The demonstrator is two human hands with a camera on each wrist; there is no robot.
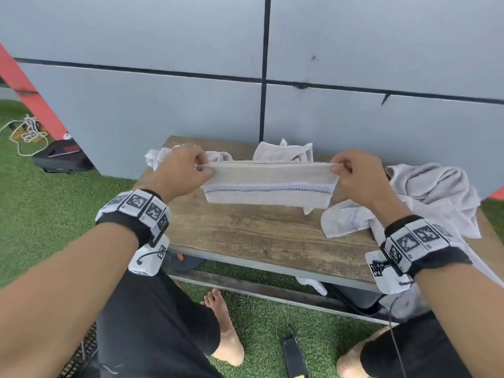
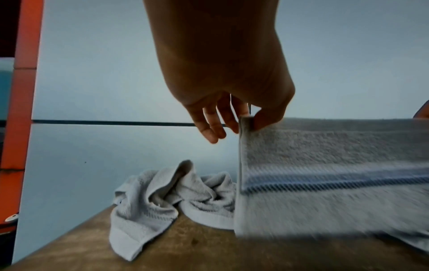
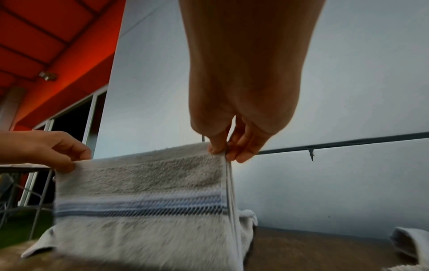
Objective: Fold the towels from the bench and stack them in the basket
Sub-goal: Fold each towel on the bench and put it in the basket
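Folding step, striped towel in the air above the tabletop (image 1: pixel 245 233). Leftmost: a crumpled towel (image 2: pixel 160 198) lies on the far-left corner of the tabletop, below and beyond the left fingers, untouched. Left hand (image 1: pixel 181 170): thumb and forefinger clamped on the left top corner of the striped towel (image 1: pixel 268 184); the other left fingers (image 2: pixel 209 124) hang loose and spread, holding nothing. The towel is already doubled, top edges paired and stretched taut between the two pinches, blue stripe running level, lower hem hanging just above the wood and apart from it. A second rumpled towel (image 1: pixel 283 151) sits behind the span. Right hand (image 1: pixel 354 175): thumb and fingers (image 3: pixel 243 150) clamped on the right corner, where several layer edges show stacked at the pinch. To the right of those fingers a larger heap of towels (image 1: pixel 431 192) covers that end of the tabletop. Basket not in view in any camera. Judgement for doing this step well: keep tension even so the paired edges stay flush; check the stripe stays parallel to the top edge; bring the right corner across to meet the left without letting inner layers slip, or lower the hem onto bare wood between the hands first. Risk: hem snagging the heap on the right.
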